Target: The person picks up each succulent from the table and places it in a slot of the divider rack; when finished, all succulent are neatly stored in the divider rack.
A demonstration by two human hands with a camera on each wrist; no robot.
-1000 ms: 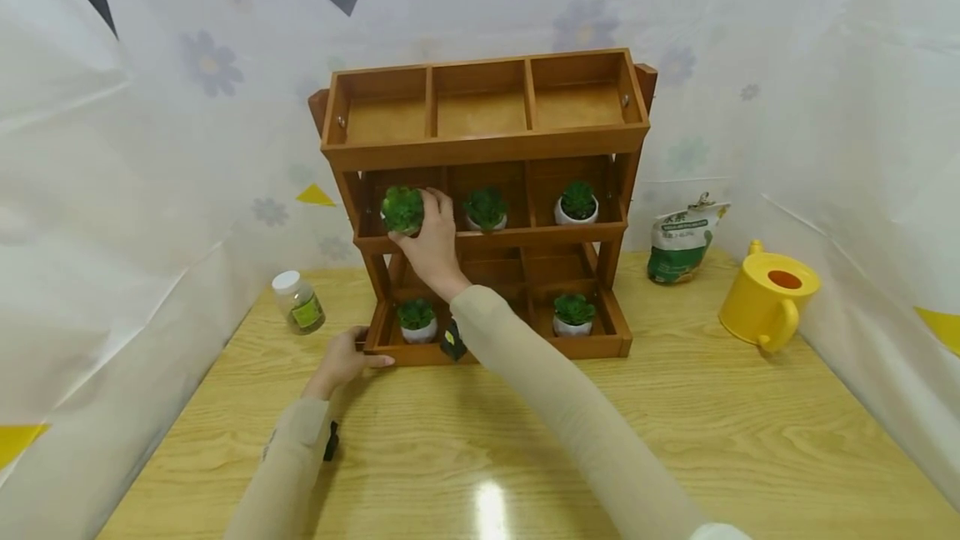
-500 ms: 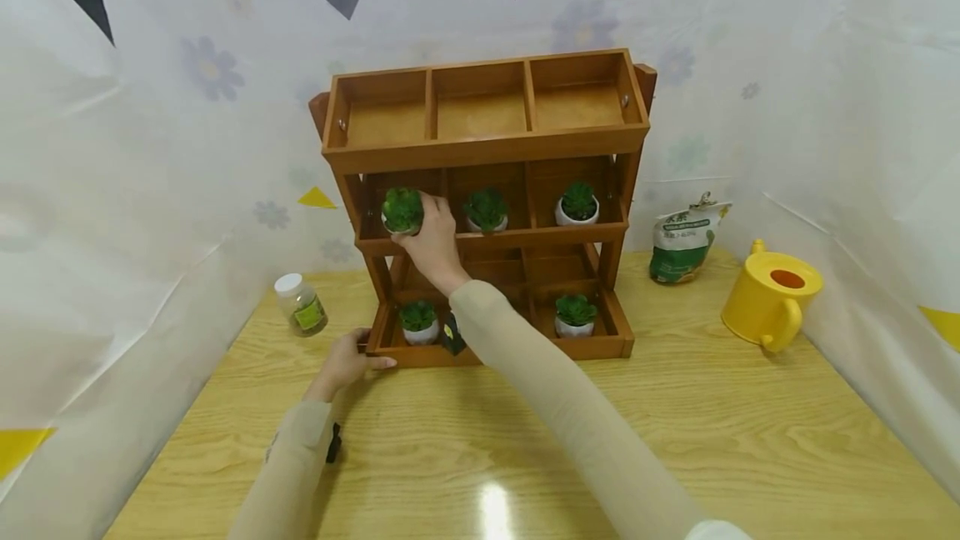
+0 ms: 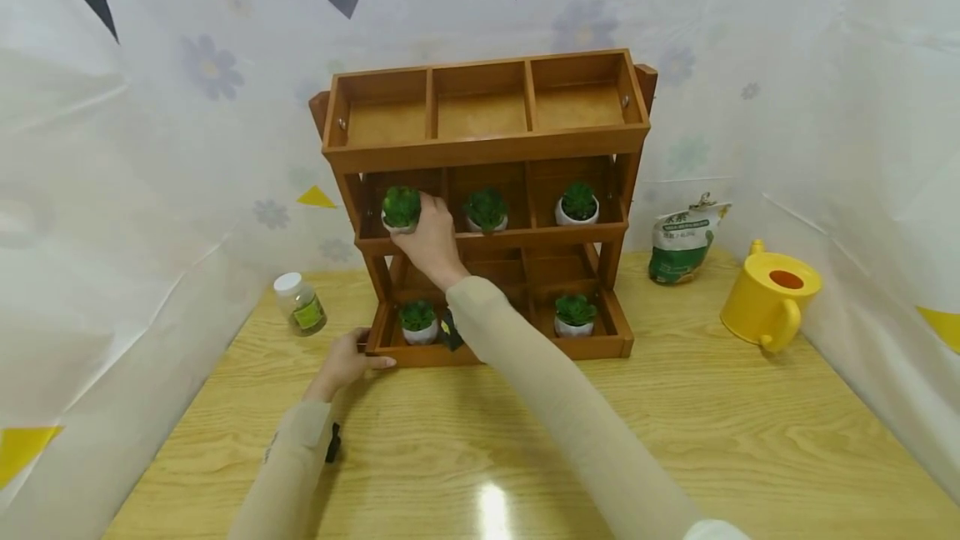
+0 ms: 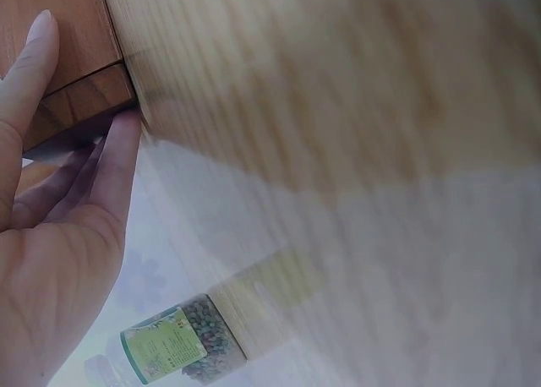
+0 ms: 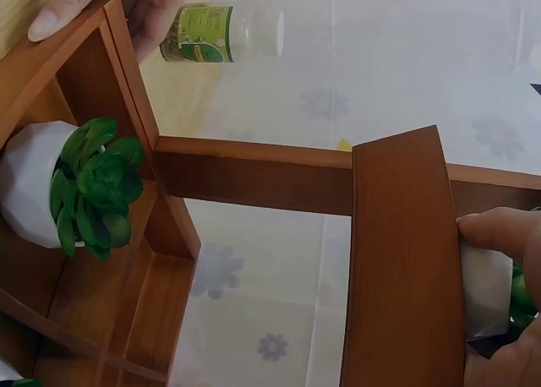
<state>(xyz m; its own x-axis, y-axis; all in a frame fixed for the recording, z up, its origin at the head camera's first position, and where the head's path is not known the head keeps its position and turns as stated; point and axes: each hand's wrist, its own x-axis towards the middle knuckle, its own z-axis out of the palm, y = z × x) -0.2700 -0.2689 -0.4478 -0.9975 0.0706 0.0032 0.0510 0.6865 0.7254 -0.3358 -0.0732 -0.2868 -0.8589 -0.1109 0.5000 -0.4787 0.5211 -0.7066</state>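
My right hand (image 3: pixel 431 242) holds a small potted succulent (image 3: pixel 401 208) by its white pot in the left compartment of the middle tier. In the right wrist view, thumb and fingers lie on both sides of that pot (image 5: pixel 485 292), just behind the tier's front board. At the bottom left corner of the brown wooden plant shelf (image 3: pixel 483 144), my left hand (image 3: pixel 347 365) grips the frame. The left wrist view has its thumb on the front board (image 4: pixel 72 32) and fingers against the side. Two more succulents, middle (image 3: pixel 486 208) and right (image 3: pixel 577 202), share the middle tier.
On the bottom tier sit a left succulent (image 3: pixel 418 322) and a right one (image 3: pixel 574 315); the right arm partly covers the middle. A white-lidded jar (image 3: pixel 300 304) stands left. To the right are a clipped green-and-white bag (image 3: pixel 684 244) and a yellow watering can (image 3: pixel 768 298).
The succulent in my right hand has settled slightly, and more of its white pot shows below the leaves. My left hand keeps its place on the shelf corner.
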